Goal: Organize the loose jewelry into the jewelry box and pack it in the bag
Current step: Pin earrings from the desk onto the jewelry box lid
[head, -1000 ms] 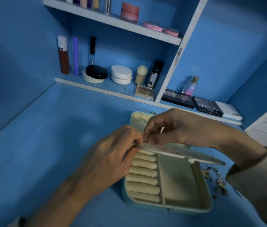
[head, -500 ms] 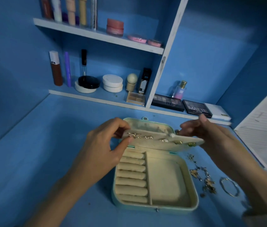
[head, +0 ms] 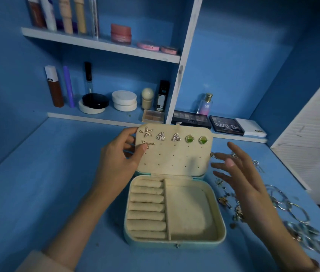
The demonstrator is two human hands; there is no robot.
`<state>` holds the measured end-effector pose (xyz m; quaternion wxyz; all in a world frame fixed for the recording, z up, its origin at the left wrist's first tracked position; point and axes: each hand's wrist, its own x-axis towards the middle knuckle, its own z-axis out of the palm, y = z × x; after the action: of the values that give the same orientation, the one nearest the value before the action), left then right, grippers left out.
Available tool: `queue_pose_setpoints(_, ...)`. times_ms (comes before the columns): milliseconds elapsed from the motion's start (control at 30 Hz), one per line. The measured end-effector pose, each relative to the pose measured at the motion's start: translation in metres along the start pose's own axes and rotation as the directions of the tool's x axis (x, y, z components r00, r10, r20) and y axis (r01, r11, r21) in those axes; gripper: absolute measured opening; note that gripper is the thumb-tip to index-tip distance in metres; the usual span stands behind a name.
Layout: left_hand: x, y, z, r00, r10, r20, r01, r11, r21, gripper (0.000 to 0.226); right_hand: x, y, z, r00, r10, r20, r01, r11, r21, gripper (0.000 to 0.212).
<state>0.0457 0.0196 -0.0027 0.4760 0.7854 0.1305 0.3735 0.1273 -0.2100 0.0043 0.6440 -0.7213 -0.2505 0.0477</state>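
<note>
A mint jewelry box [head: 175, 243] lies open on the blue desk, its cream lid panel [head: 175, 160] upright. Pinned on the panel are two starfish earrings [head: 146, 132], two triangular studs [head: 175, 137] and two green studs [head: 189, 139]. My left hand [head: 119, 161] grips the panel's left edge, thumb on the lower starfish earring. My right hand [head: 241, 185] hovers spread and holding nothing to the right of the box, above loose jewelry [head: 237, 213]. Silver bangles [head: 290, 207] lie further right. Ring rolls fill the left tray; the right compartment holds nothing.
Shelves behind the box carry cosmetics: bottles [head: 54, 87], compacts [head: 124, 100], eyeshadow palettes [head: 227, 125] and a perfume bottle [head: 206, 104]. A white slatted panel [head: 316, 134] stands at the right. Bare blue desk [head: 47, 183] spreads to the left.
The lid panel has swung up from near flat to upright, showing the earrings. My right hand let go of it and moved right, fingers spread. My left hand kept its hold.
</note>
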Motion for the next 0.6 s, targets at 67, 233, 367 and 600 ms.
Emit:
queue_pose_setpoints(67, -0.002, -0.002, 0.002, 1.0, -0.015, 0.003, 0.015, 1.0, -0.013, 0.029, -0.009, 0.003, -0.005, 0.996, -0.081, -0.026, 0.078, 0.991, -0.107, 0.035)
queue_pose_setpoints(233, -0.006, -0.01, 0.003, 0.998, -0.03, 0.046, 0.032, 0.999, -0.036, 0.045, -0.025, 0.019, -0.025, 0.972, -0.235, -0.02, 0.196, 0.85, -0.489, 0.025)
queue_pose_setpoints(367, -0.005, -0.015, 0.005, 0.998, -0.004, 0.059, 0.002, 1.0, 0.026, 0.054, -0.032, 0.035, -0.039, 0.908, -0.409, 0.09, 0.334, 0.577, -0.745, 0.025)
queue_pose_setpoints(600, -0.004, -0.025, 0.005, 0.998, 0.026, 0.058, -0.028, 0.999, 0.024, 0.056, -0.034, 0.043, -0.04, 0.934, -0.358, 0.003, 0.25, 0.645, -0.722, 0.024)
